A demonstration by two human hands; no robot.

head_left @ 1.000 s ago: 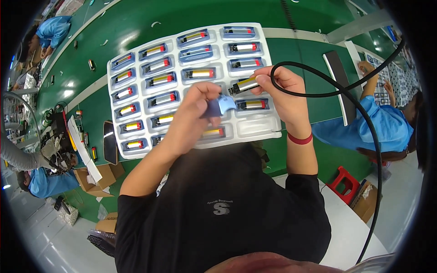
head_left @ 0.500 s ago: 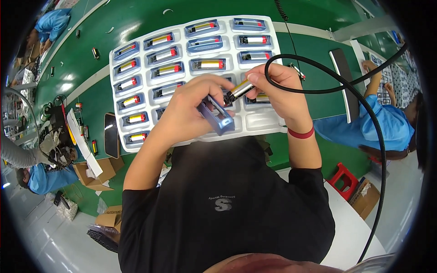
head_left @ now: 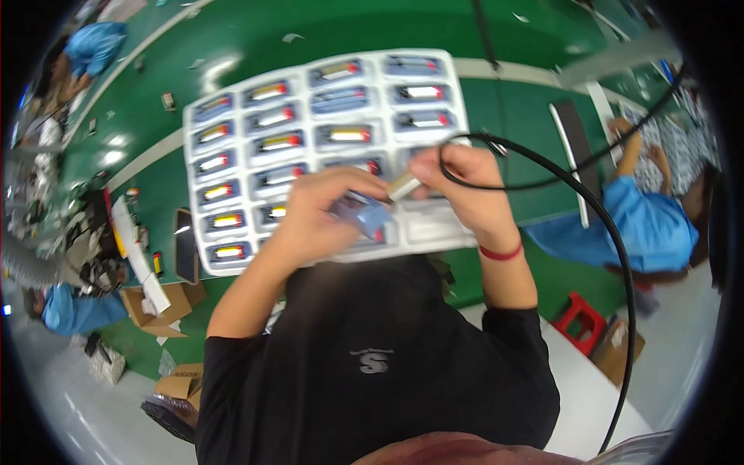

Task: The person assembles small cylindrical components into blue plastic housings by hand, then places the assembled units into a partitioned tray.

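Observation:
My left hand (head_left: 310, 213) is closed around a translucent blue plastic case (head_left: 363, 211), tilted over the front part of a white moulded tray (head_left: 434, 229). Between the fingertips of my right hand (head_left: 469, 182) is a small cylindrical battery (head_left: 404, 187), yellowish and silver, its inner end close to the left fingers and the case. Motion blur hides whether battery and case touch. Rows of similar blue cases (head_left: 345, 135) fill most of the tray's pockets, many with a battery with a red end lying in them.
A thick black cable (head_left: 573, 177) loops in front of my right hand. Left of the tray lies a dark phone (head_left: 185, 246) on the green table (head_left: 256, 23). Co-workers in blue (head_left: 647, 221) sit at right and left. A cardboard box (head_left: 182, 298) stands at lower left.
The whole view has shifted, so the tray sits slightly lower. The case in my left hand has turned, and the battery's dark end, plain earlier, is now hidden or blurred near the left fingers.

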